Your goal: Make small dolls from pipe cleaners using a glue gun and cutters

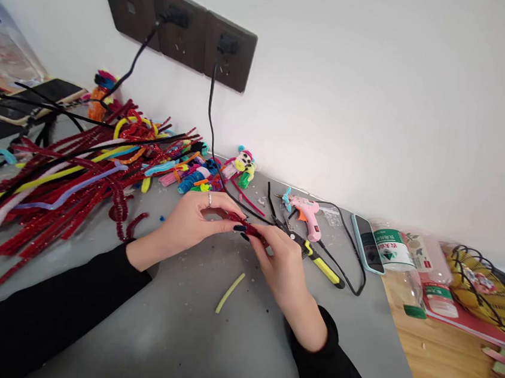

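Two hands on one small job right now: you've got a dark red fuzzy piece (252, 230) pinched up off the table (183, 332), just left of the pink glue gun (308, 216). Your left hand (202, 217) grips one end between thumb and fingers, and your right hand (283, 261) has the other end in the same sort of fingertip pinch. Neither is loose. Most of the piece hides behind your fingers, so I can't tell if it's bent, coiled or just held.

My read is you're at the shaping step, working the fuzzy stuff by hand. If so, the next move calls for a steady left pinch and small turns from the right, without squashing the fuzz. Only a guess, though.

Tools are handy if you want them: what look like yellow-handled pliers (325, 266) lie just in front of the glue gun. Watch the black cord (212, 106) that drops from the wall left of the gun and runs behind your fingers; it could snag.

Spare red stems (91, 196) are heaped well left of the gun, and a yellow-green strip (229, 293) lies in front of it, off to the left.
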The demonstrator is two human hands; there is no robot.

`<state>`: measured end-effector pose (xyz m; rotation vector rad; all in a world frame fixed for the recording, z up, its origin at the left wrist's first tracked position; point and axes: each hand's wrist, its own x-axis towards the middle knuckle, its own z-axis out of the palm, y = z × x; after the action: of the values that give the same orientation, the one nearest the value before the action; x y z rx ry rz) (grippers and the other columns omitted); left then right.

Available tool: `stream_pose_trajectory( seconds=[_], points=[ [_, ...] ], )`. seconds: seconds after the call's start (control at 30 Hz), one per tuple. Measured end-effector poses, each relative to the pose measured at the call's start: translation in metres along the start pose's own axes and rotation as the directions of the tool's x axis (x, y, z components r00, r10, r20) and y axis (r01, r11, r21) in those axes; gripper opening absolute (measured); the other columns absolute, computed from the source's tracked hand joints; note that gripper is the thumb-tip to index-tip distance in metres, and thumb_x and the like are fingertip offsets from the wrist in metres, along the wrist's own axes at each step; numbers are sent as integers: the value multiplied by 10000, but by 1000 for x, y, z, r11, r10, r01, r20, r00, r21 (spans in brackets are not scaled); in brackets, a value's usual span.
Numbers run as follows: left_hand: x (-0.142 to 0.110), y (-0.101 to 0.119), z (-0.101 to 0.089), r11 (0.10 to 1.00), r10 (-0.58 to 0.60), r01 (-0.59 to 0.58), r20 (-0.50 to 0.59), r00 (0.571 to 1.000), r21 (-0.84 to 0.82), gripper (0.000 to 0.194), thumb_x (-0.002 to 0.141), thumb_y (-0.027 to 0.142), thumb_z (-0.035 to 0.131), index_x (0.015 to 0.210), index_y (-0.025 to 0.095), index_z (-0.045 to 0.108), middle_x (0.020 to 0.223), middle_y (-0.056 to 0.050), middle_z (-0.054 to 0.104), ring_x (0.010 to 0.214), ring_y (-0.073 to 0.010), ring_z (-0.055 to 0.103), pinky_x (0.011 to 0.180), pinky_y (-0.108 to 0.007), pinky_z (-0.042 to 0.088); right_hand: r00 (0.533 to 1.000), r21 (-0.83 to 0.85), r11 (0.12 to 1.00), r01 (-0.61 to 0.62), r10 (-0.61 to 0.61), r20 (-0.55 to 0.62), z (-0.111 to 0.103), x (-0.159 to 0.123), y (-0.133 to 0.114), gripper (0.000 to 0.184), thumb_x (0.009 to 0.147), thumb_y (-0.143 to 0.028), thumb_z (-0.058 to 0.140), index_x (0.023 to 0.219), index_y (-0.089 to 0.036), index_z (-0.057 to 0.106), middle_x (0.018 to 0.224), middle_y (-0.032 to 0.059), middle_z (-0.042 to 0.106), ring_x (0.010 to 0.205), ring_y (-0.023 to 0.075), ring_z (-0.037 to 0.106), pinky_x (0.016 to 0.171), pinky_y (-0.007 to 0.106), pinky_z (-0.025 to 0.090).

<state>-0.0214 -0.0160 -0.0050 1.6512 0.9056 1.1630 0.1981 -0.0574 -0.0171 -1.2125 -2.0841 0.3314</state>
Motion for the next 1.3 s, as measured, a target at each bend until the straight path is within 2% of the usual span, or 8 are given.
stream_pose_trajectory(
  seconds=[0.23, 0.5, 0.73, 0.87, 1.03, 1.2, 1.3],
  points=[
    [-1, 3, 3, 1000, 1, 0, -74, 997, 14, 114, 813, 311, 830, 812, 198, 835, 858, -56, 823, 814, -210, 757, 792, -299, 641, 999, 12, 1000, 27, -28, 35, -1, 1, -3, 308, 1116, -294, 489, 1155, -195, 778, 976, 103, 814, 869, 214, 770, 770, 306, 616],
    [-3, 5, 4, 1000, -24, 24, -93, 995, -8, 134, 810, 328, 836, 799, 196, 814, 852, -54, 829, 827, -224, 774, 815, -320, 657, 996, 14, 1000, 27, -29, 86, 0, 1, -3, 349, 1130, -309, 448, 1178, -189, 772, 959, 109, 803, 883, 217, 768, 788, 311, 614],
    [-3, 3, 5, 999, -29, 26, -112, 993, -27, 196, 800, 377, 860, 795, 187, 812, 834, -59, 830, 805, -228, 780, 792, -329, 667, 999, 54, 998, 34, -34, 10, 3, 0, -4, 298, 1094, -302, 562, 1334, -201, 707, 1142, 111, 822, 992, 220, 786, 866, 324, 635],
    [-3, 4, 5, 999, -37, 36, -102, 994, -9, 116, 793, 302, 846, 798, 188, 824, 832, -60, 833, 799, -224, 783, 787, -327, 673, 996, 43, 995, 88, -88, 7, 3, 1, -3, 266, 1110, -296, 533, 1264, -208, 731, 1107, 111, 826, 964, 216, 784, 849, 328, 636],
    [-3, 6, 6, 1000, -9, 9, -130, 991, -1, 22, 799, 209, 812, 793, 194, 827, 835, -48, 842, 789, -208, 792, 800, -314, 684, 996, 72, 993, 88, -89, 4, 4, 2, -2, 275, 1115, -270, 508, 1241, -208, 745, 1065, 100, 828, 940, 208, 791, 837, 324, 643],
    [-4, 5, 7, 1000, 30, -28, -149, 988, 14, 36, 803, 207, 803, 780, 210, 830, 830, -37, 843, 777, -209, 793, 779, -315, 695, 998, 116, 991, 66, -68, 10, 5, 2, -3, 276, 1109, -262, 518, 1227, -202, 761, 997, 87, 832, 895, 201, 799, 813, 307, 644],
    [-5, 4, 7, 999, 32, -27, -170, 985, 31, 58, 818, 268, 821, 794, 217, 834, 838, -38, 842, 781, -220, 798, 785, -327, 700, 998, 142, 989, 51, -54, 20, 5, 2, -4, 279, 1109, -254, 516, 1213, -189, 766, 952, 80, 831, 862, 193, 800, 796, 290, 638]
  ],
)
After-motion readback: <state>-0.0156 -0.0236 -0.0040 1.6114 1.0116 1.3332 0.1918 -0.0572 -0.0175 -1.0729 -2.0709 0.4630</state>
